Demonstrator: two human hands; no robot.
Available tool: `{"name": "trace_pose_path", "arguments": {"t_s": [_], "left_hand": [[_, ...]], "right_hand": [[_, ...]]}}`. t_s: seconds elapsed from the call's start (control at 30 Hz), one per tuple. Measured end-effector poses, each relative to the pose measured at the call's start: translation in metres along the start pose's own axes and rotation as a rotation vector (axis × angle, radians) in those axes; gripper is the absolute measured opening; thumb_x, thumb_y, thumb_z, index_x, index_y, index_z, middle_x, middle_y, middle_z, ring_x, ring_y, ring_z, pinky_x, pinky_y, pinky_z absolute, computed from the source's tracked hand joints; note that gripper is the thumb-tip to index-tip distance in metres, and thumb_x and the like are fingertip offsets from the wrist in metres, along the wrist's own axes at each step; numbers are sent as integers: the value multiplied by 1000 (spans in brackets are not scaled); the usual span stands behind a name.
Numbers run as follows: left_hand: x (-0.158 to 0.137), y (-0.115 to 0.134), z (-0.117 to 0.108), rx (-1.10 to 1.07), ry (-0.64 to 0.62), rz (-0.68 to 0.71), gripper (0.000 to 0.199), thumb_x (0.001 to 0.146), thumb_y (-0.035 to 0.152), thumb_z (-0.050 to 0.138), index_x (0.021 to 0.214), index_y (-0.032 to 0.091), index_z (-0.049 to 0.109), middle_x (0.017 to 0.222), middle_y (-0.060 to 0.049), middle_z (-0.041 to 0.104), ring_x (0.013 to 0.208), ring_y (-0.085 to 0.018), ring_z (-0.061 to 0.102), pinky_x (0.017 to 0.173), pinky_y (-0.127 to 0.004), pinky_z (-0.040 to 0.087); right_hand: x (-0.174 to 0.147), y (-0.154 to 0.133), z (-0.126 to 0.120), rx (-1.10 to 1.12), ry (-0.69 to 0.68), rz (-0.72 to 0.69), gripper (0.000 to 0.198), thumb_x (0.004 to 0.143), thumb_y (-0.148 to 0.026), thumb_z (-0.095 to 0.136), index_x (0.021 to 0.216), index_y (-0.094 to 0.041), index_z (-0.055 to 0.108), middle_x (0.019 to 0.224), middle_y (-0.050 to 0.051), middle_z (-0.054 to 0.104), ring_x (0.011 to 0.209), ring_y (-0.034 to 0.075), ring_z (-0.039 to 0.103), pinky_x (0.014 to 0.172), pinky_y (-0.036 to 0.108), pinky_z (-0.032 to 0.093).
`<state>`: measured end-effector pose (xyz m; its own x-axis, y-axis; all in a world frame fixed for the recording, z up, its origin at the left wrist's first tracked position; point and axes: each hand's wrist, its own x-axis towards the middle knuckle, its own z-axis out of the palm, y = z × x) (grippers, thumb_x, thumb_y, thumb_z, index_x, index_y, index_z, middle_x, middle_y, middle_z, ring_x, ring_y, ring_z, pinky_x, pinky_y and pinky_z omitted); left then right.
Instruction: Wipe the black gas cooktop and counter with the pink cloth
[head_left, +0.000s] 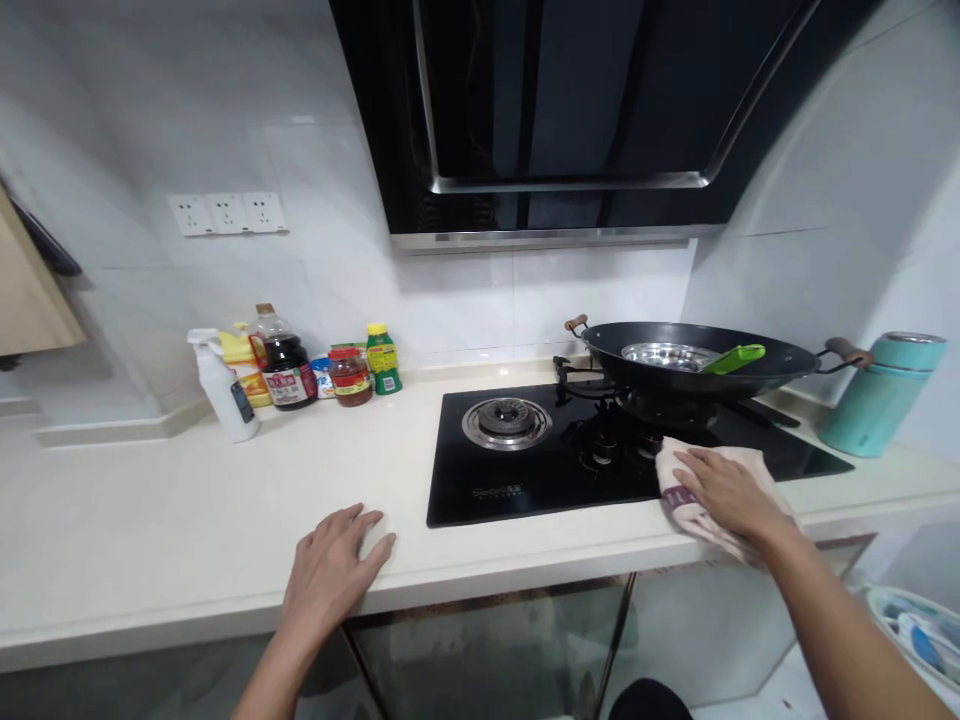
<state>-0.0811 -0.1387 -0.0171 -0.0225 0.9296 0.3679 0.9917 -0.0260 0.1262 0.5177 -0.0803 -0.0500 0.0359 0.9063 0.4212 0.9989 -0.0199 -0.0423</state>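
Cloth point(748, 463) over the front edge of the stove point(469, 500), beside a knob point(649, 447), right hand point(724, 492) laid flat on it; left hand point(334, 558) spread on the counter point(150, 520). Danger: a fold could snag that knob, or knuckles bump the wok point(645, 375).

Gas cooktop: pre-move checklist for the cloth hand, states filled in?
1. Cloth under hand: ok; right hand lies on the pale pink cloth at the cooktop's front edge.
2. Left hand off the cooktop: ok; it is at the countertop, left of it.
3. Left burner uncovered: ok.
4. Right side free of cookware: not ok; black wok there, with steel dish and green handle inside.
5. Cloth clear of right knob: cannot tell; very close.
6. Flame under wok: cannot tell; hidden.
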Motion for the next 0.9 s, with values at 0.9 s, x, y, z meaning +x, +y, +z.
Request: {"name": "trace_pose_path", "arguments": {"t_s": [0.9], "left_hand": [[-7, -2, 4, -23, 22, 30, 39, 96, 45, 55, 127, 26, 70, 145, -10, 61, 138, -33, 50, 110, -51, 40]], "right_hand": [[94, -233, 8, 218, -306, -403, 56, 106, -41, 32, 154, -13, 42, 161, 16, 39, 151, 29, 30, 121, 48, 25]]}}
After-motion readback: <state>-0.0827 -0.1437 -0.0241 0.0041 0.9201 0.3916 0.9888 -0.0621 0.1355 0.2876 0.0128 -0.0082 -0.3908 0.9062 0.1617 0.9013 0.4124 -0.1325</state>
